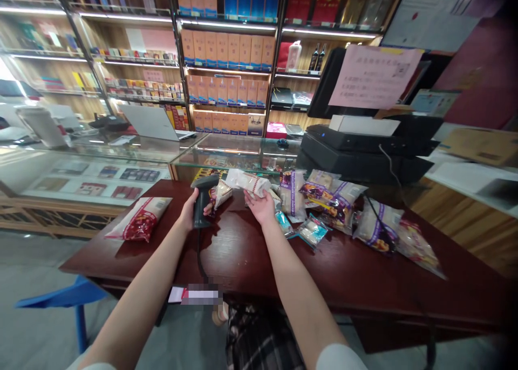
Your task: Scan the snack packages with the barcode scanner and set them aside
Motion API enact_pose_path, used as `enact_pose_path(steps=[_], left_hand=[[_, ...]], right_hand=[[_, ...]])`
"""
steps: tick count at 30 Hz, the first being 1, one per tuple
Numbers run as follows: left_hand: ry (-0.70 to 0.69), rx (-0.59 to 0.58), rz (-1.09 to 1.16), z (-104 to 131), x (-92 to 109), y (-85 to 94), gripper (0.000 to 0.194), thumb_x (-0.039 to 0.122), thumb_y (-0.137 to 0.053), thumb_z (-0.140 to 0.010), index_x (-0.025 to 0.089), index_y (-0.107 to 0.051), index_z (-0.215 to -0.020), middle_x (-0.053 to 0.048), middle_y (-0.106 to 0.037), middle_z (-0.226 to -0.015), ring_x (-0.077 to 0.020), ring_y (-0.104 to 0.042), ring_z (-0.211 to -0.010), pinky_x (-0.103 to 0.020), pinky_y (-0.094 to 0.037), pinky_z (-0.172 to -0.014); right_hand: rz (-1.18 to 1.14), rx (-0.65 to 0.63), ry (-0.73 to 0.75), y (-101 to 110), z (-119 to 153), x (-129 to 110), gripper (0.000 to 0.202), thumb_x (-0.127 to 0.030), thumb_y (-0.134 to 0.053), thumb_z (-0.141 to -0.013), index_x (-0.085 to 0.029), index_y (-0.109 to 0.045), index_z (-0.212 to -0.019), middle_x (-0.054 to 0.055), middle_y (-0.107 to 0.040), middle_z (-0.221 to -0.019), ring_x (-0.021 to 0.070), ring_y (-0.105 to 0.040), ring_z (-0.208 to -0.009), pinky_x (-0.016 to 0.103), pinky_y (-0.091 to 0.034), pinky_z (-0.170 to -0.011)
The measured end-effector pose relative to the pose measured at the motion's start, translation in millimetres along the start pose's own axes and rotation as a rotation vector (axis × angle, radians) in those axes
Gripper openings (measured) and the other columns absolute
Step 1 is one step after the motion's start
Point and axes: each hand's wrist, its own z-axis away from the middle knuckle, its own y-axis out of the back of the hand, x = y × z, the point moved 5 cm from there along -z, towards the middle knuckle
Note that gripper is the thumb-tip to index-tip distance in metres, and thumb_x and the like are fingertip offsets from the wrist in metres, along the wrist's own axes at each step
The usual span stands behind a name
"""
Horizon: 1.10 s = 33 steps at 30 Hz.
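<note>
My left hand (pixel 189 210) is wrapped round the handle of a black barcode scanner (pixel 199 211), held upright over the dark red table (pixel 234 257), with its cable hanging down. My right hand (pixel 261 205) holds a white packet (pixel 247 182) with red print, just right of the scanner head. Behind the scanner lies a small clear packet (pixel 222 193). Close to my right hand are two blue-and-clear packets (pixel 313 230) and a purple-and-clear bag (pixel 292 194). A red-and-clear bag (pixel 141 218) lies alone at the table's left end.
Several more snack bags (pixel 378 224) lie along the table's right side. A glass display counter (pixel 238 149) stands behind, bearing a laptop (pixel 151 123) and a black register (pixel 364 149). A blue stool (pixel 65 297) is at the lower left.
</note>
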Motion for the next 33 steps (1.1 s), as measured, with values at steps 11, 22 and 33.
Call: enact_pose_path(steps=[11,22,33], left_hand=[[0.080,-0.017,-0.006,-3,-16,-4.6,0.049,0.050,-0.050,-0.092,0.012,-0.058,-0.123,-0.010,-0.067,-0.080,-0.0093,-0.047,-0.041,-0.022,-0.039,-0.035],[0.073,-0.111,-0.067,0,-16,-8.9,0.048,0.051,-0.052,-0.090,0.012,-0.060,-0.118,-0.007,-0.063,-0.073,-0.0093,-0.045,-0.041,-0.022,-0.039,-0.036],[0.162,-0.194,-0.161,2,-22,-9.6,0.056,0.058,-0.048,-0.090,0.010,-0.062,-0.115,0.000,-0.050,-0.051,-0.0124,-0.046,-0.039,-0.023,-0.038,-0.039]], right_hand=[[-0.023,0.047,0.136,3,1,-6,0.031,-0.017,-0.045,-0.066,-0.021,-0.061,-0.093,0.003,-0.073,-0.093,0.0200,-0.066,-0.099,0.048,-0.052,-0.097],[-0.098,-0.020,0.092,-1,5,-5,0.034,-0.021,-0.047,-0.070,-0.016,-0.061,-0.101,0.008,-0.073,-0.095,0.0228,-0.068,-0.100,0.047,-0.054,-0.098],[-0.098,-0.038,0.049,-3,4,-2,0.031,-0.027,-0.048,-0.079,-0.012,-0.060,-0.103,0.015,-0.071,-0.102,0.0247,-0.066,-0.110,0.046,-0.054,-0.097]])
